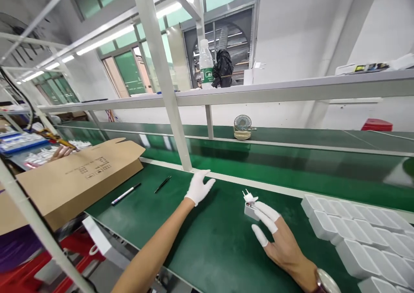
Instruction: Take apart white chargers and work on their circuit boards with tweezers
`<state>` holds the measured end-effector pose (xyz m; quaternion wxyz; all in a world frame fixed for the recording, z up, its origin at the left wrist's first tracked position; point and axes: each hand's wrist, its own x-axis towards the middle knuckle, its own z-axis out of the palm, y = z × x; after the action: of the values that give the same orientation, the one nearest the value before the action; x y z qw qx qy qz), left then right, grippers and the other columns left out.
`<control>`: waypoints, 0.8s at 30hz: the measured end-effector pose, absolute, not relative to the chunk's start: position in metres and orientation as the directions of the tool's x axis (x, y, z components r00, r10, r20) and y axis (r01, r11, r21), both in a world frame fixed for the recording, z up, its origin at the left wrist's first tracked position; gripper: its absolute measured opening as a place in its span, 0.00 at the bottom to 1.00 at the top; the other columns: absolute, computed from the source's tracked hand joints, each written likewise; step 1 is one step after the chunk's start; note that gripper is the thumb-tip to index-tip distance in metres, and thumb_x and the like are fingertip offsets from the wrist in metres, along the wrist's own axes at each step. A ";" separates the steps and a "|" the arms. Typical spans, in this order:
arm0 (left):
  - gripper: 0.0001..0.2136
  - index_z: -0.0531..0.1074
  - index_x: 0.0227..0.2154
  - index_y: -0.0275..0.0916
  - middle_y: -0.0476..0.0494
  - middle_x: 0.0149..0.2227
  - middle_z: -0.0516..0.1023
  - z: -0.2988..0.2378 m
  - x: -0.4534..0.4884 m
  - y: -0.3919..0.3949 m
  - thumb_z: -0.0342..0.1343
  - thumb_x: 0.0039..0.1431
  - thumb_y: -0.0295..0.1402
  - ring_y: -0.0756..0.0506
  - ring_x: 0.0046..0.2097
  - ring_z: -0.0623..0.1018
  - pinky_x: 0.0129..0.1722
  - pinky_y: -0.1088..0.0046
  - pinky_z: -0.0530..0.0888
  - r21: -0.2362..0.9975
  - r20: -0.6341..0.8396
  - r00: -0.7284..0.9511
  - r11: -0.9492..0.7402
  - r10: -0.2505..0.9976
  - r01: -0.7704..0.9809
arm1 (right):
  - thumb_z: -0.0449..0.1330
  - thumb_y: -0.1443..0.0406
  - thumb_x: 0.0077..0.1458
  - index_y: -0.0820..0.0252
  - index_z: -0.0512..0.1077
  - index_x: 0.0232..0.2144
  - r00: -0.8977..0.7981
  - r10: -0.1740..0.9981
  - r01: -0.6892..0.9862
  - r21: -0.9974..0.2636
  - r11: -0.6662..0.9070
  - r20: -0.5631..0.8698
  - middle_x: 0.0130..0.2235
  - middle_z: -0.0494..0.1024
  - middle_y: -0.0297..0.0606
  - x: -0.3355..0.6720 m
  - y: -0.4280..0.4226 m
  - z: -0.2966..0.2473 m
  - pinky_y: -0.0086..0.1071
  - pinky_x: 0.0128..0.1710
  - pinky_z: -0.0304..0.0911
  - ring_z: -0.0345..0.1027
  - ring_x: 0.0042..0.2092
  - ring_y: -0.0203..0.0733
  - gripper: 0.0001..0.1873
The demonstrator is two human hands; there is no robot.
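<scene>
My left hand (198,189), in a white glove, is over the green work surface (207,237) near its far edge. Its thumb and fingers are stretched apart and hold nothing. A small white power adapter (251,212) with two plug pins pointing up rests on the surface. The fingertips of my right hand (280,239), covered in white finger cots, reach its right side and appear to touch it. The right thumb is spread away from the adapter, so that hand is open. A black pair of tweezers or thin pen (162,184) lies left of my left hand.
Rows of white adapter housings (365,228) cover the right side. At left are a marker pen (126,194) and a large cardboard box (80,172). A metal post (168,86) rises at the far edge. Behind runs a green conveyor belt (258,159); a small fan (242,127) stands beyond.
</scene>
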<state>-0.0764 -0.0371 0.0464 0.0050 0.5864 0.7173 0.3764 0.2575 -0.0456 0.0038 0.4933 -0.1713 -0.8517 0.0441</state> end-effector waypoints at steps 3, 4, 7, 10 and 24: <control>0.23 0.72 0.55 0.36 0.32 0.58 0.72 0.058 -0.135 -0.067 0.59 0.58 0.40 0.34 0.63 0.67 0.66 0.54 0.59 0.527 0.441 -0.546 0.287 0.713 0.800 | 0.61 0.74 0.59 0.62 0.59 0.65 -0.493 0.211 0.186 -0.134 0.973 0.844 0.59 0.71 0.51 0.252 -0.054 0.008 0.54 0.59 0.67 0.61 0.64 0.57 0.34; 0.24 0.71 0.55 0.33 0.28 0.59 0.71 0.062 -0.153 -0.079 0.58 0.57 0.40 0.30 0.64 0.66 0.66 0.49 0.59 0.527 0.434 -0.624 0.379 0.650 0.761 | 0.61 0.74 0.58 0.63 0.61 0.65 -0.504 0.188 0.177 -0.112 0.978 0.843 0.59 0.72 0.52 0.250 -0.056 0.009 0.54 0.60 0.66 0.61 0.64 0.57 0.33; 0.24 0.75 0.48 0.28 0.18 0.57 0.71 0.073 -0.198 -0.111 0.60 0.52 0.40 0.19 0.61 0.66 0.58 0.35 0.62 0.522 0.360 -0.778 0.579 0.515 0.626 | 0.61 0.74 0.59 0.67 0.63 0.62 -0.530 0.152 0.171 -0.071 0.983 0.834 0.58 0.73 0.53 0.246 -0.059 0.013 0.53 0.62 0.65 0.62 0.64 0.55 0.29; 0.12 0.79 0.32 0.34 0.25 0.45 0.80 0.077 -0.218 -0.126 0.61 0.49 0.38 0.21 0.51 0.76 0.51 0.41 0.71 0.504 0.258 -0.790 0.620 0.557 0.602 | 0.60 0.73 0.60 0.67 0.64 0.61 -0.546 0.155 0.167 -0.075 0.983 0.824 0.57 0.74 0.53 0.246 -0.060 0.019 0.50 0.61 0.66 0.65 0.62 0.52 0.27; 0.04 0.76 0.30 0.42 0.49 0.32 0.80 0.100 0.033 -0.121 0.59 0.57 0.35 0.46 0.36 0.78 0.40 0.72 0.73 0.666 0.045 0.121 -0.120 0.992 0.736 | 0.54 0.65 0.65 0.66 0.66 0.57 -0.574 0.327 0.204 -0.256 0.945 0.751 0.44 0.79 0.50 0.235 -0.068 0.015 0.46 0.48 0.73 0.74 0.45 0.51 0.20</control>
<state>0.0332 -0.1213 0.1003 0.2531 0.7045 0.6132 0.2523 0.2348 -0.0677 0.0145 0.4365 -0.1501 -0.8843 0.0707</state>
